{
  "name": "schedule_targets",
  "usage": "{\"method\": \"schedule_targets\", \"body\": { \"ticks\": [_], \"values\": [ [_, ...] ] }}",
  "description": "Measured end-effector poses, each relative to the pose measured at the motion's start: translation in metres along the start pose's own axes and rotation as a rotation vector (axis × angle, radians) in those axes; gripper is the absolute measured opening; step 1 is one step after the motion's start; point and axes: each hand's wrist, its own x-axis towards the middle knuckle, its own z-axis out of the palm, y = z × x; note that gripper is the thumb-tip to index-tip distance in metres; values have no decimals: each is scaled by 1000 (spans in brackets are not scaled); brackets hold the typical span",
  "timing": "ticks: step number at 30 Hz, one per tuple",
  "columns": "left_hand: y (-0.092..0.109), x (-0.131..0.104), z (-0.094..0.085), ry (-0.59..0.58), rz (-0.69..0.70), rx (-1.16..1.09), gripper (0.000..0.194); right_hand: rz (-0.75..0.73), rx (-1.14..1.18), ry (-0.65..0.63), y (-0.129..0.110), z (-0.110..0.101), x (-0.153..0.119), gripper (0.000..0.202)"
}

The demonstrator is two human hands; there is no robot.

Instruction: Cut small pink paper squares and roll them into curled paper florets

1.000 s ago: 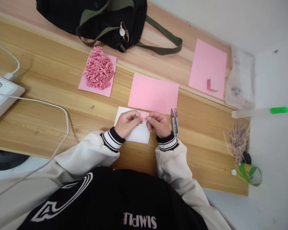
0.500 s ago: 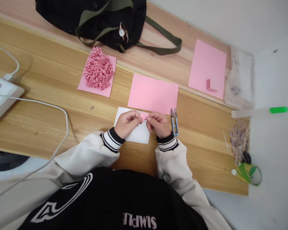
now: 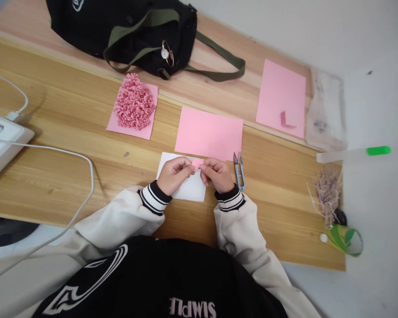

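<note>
Pinched between thumb and forefinger of each hand, a small pink piece sits just above the white sheet, with the left hand at its left edge and the right hand at its right. These 2 grips are narrow: the thumbs lie on the near side and the fingers curl behind, so I cannot tell how much of the piece is hidden, nor whether it is folded. It looks like thin paper, very light and fairly stiff for its size, but likely to crease or tear if the hands pull apart or squeeze hard. The side edges seem the best place to hold it, lightly, with the middle left flat. Dry paper should not slip much, though so small a piece gives the fingertips little to hold. Beside the right hand lie the blue-handled snips, their 2 pointed blades apart and aimed away from the body. Beyond the white sheet is a larger pink sheet, flat on the wooden table. Farther off to the left, a pile of pink beaded sprigs rests on another pink sheet, and farthest away is a black bag with green straps.
</note>
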Motion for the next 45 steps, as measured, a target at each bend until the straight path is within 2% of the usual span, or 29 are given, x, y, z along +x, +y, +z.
{"method": "schedule_targets", "body": {
  "ticks": [6,13,26,45],
  "values": [
    [0,0,1,7,3,-5,19,-17,4,-26,0,-1,0,25],
    [2,0,0,5,2,-3,20,-27,111,-15,4,-2,0,23],
    [1,0,1,15,2,10,20,-20,19,18,0,1,0,28],
    [2,0,0,-10,14,34,20,-27,25,1,1,0,0,29]
  ]
}}
